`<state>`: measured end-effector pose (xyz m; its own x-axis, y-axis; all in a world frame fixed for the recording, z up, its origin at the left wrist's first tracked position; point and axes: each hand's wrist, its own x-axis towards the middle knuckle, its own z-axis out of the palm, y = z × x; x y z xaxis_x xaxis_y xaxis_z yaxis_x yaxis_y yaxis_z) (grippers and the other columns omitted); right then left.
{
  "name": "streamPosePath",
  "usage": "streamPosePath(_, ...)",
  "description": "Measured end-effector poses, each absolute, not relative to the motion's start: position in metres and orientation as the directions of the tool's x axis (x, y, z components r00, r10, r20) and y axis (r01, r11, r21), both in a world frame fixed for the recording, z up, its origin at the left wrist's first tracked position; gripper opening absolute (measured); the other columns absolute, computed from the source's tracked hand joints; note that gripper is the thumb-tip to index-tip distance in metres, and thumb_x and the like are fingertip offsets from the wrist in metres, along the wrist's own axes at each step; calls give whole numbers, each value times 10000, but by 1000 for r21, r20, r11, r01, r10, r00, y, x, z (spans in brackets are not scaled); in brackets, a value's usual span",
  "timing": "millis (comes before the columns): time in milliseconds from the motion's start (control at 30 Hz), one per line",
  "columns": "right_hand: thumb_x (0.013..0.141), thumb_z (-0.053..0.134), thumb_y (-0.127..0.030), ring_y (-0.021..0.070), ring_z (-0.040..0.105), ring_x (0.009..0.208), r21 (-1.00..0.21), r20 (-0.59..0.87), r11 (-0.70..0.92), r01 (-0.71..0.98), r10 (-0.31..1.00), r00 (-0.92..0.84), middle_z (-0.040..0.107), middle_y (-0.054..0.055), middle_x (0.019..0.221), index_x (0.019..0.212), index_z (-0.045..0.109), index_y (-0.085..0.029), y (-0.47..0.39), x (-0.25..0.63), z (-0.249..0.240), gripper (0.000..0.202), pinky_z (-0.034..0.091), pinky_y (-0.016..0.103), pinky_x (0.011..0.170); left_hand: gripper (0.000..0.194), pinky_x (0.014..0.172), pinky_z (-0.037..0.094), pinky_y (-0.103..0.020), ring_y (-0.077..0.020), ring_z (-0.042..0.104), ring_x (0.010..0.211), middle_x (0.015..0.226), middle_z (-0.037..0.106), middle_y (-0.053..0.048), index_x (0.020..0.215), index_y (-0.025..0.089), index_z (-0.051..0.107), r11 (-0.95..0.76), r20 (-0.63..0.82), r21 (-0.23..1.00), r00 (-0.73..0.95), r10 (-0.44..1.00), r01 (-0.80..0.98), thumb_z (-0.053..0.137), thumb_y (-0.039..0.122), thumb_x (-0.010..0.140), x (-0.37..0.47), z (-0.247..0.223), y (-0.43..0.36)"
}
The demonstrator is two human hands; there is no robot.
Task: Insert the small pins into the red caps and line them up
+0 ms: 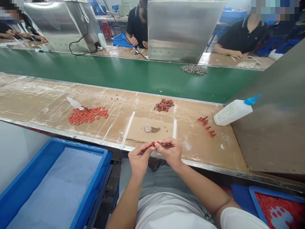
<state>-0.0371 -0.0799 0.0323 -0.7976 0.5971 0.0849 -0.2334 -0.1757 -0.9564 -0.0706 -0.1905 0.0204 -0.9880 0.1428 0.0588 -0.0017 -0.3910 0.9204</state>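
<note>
My left hand (140, 156) pinches a small red disc (152, 144) at the table's front edge. Fingertips of my right hand (170, 151) meet it there, closed on a small red part (158, 142); its exact shape is partly covered by the fingers. Just beyond both hands lies a cardboard sheet (135, 132), taped at its sides, with a small clear pot (148, 128) beside a dark wet stain. Behind the sheet is a heap of small red-and-dark parts (164, 105). Flat red discs (88, 115) are spread to the left, and several joined red pieces (206, 126) lie to the right.
A white squeeze bottle (233, 112) with a blue nozzle leans against the metal panel (271, 121) at right. A green belt (114, 71) carries a pile of metallic parts (194, 69). Blue trays (105, 152) stand below the table. Co-workers sit across the belt.
</note>
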Motion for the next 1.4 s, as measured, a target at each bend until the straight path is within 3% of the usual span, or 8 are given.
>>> streamPosePath(267, 615, 848, -326, 200, 720, 618, -962, 49, -178, -205, 630, -775, 741, 51, 698, 702, 661, -181, -81, -37, 32, 252, 622, 272, 553, 185, 836, 577, -329, -186, 687, 893, 929, 734, -54, 845, 236, 775, -380, 109, 924, -981, 163, 40, 804, 208, 665, -73, 19, -187)
streamPosePath(433, 614, 850, -322, 189, 714, 600, -960, 34, -196, -199, 624, -781, 736, 43, 674, 708, 662, -183, -80, -37, 30, 252, 623, 267, 565, 209, 785, 574, -300, -167, 686, 823, 854, 729, -43, 860, 233, 776, -383, 98, 923, -982, 163, 28, 810, 195, 657, -74, 15, -187)
streamPosePath(667, 612, 850, -334, 199, 714, 619, -954, -13, -245, -173, 608, -794, 731, 43, 671, 712, 650, -182, -83, -38, 25, 270, 622, 296, 587, 366, 781, 599, -323, -183, 723, 771, 812, 762, -39, 947, 236, 759, -414, -30, 908, -995, 94, -67, 851, 194, 595, -72, 19, -187)
streamPosePath(833, 613, 850, -322, 183, 704, 597, -947, -36, -274, -165, 604, -796, 717, 26, 638, 718, 654, -181, -87, -38, 23, 263, 613, 283, 594, 403, 798, 603, -329, -195, 729, 797, 814, 764, -44, 986, 225, 749, -416, -36, 906, -994, 103, -76, 852, 197, 598, -71, 24, -189)
streamPosePath(1400, 652, 830, -296, 195, 713, 640, -971, 114, -90, -222, 641, -759, 740, 37, 731, 808, 709, -196, -91, -32, 29, 221, 625, 309, 624, 334, 767, 594, -287, -165, 726, 747, 824, 764, -44, 913, 205, 755, -430, -60, 902, -998, -9, -50, 853, 204, 594, -65, 21, -185)
